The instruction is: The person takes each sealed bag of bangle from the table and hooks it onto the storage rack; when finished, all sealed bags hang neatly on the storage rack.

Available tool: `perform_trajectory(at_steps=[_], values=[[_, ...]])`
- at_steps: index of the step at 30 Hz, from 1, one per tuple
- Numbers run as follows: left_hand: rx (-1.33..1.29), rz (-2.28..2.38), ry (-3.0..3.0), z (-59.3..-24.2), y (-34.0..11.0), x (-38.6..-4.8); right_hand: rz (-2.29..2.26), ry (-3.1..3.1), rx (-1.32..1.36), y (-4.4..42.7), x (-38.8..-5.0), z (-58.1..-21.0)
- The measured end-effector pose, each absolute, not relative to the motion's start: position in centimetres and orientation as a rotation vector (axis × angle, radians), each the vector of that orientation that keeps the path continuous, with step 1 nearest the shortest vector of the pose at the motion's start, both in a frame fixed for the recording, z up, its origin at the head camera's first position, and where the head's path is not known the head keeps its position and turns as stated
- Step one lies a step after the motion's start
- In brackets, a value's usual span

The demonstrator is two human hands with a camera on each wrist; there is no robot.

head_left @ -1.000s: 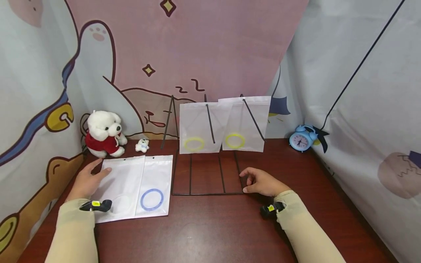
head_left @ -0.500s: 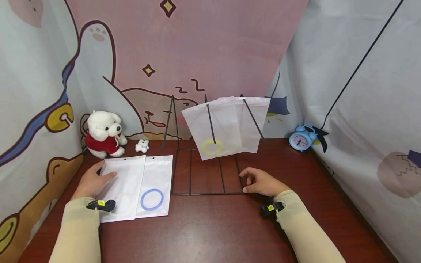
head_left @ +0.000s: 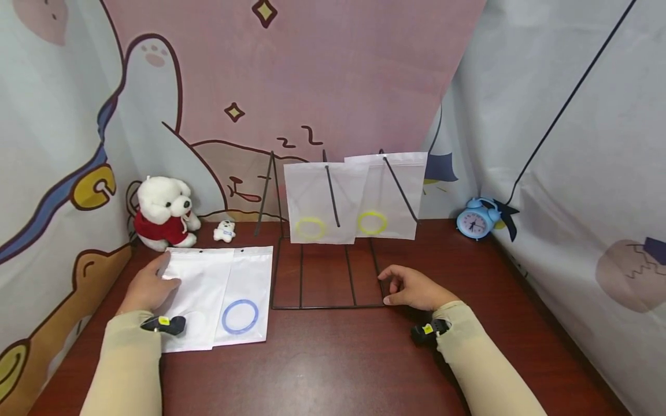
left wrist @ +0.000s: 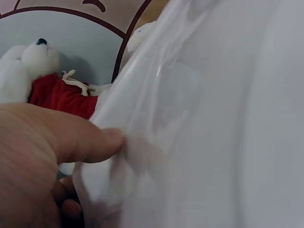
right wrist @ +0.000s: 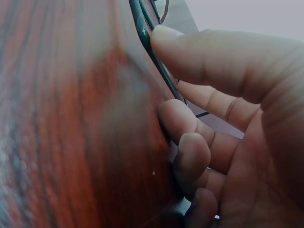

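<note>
In the head view, my left hand [head_left: 147, 286] is at the left edge of a white zip bag [head_left: 200, 289] with a small hole near its top. The left wrist view has the thumb [left wrist: 102, 145] on top of that bag's edge and the other fingers partly hidden under it. A second white bag with a blue ring [head_left: 240, 316] lies partly under the first. My right hand [head_left: 416, 287] pinches the right front corner of a black wire rack [head_left: 328, 307]. From two of its hooks hang white bags with yellow rings, a middle bag [head_left: 307, 193] and a right bag [head_left: 403, 222].
The rack's left hook [head_left: 264, 193] has no bag on it. A white plush dog [head_left: 163, 211] in red and a tiny plush dog [head_left: 225, 231] sit at the back left. A blue alarm clock [head_left: 476, 219] stands at the back right, near the fabric wall.
The middle hanging bag swung right and has swung back left. My left hand has shifted slightly right, and the left edge of its bag has moved inward. My right hand keeps still on the rack.
</note>
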State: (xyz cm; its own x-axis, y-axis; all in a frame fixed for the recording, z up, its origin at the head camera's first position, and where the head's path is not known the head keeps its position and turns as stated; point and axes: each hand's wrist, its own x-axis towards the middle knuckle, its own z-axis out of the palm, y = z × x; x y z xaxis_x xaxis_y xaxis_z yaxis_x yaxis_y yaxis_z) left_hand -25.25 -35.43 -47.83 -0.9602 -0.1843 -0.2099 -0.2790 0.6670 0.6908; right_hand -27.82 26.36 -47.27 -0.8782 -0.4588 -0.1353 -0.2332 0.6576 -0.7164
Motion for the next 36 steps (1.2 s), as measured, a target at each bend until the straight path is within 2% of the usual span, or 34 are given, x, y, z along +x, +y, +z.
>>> perform_trajectory(at_steps=[11,23,32,36], values=[[-0.508,1.359,2.705,-47.9,-36.2,-24.6,-1.070,2.545,-0.532,26.5,-28.0,-47.5],[-0.355,1.716,2.594,-47.0,-36.2,-23.6,-1.060,2.549,-0.554,26.4,-28.0,-47.3],[-0.420,1.875,2.544,-45.9,-35.4,-23.4,-1.070,2.540,-0.552,26.4,-28.0,-47.4],[-0.349,1.952,2.561,-44.7,-34.6,-23.2,-1.062,2.542,-0.541,26.4,-28.0,-47.3]])
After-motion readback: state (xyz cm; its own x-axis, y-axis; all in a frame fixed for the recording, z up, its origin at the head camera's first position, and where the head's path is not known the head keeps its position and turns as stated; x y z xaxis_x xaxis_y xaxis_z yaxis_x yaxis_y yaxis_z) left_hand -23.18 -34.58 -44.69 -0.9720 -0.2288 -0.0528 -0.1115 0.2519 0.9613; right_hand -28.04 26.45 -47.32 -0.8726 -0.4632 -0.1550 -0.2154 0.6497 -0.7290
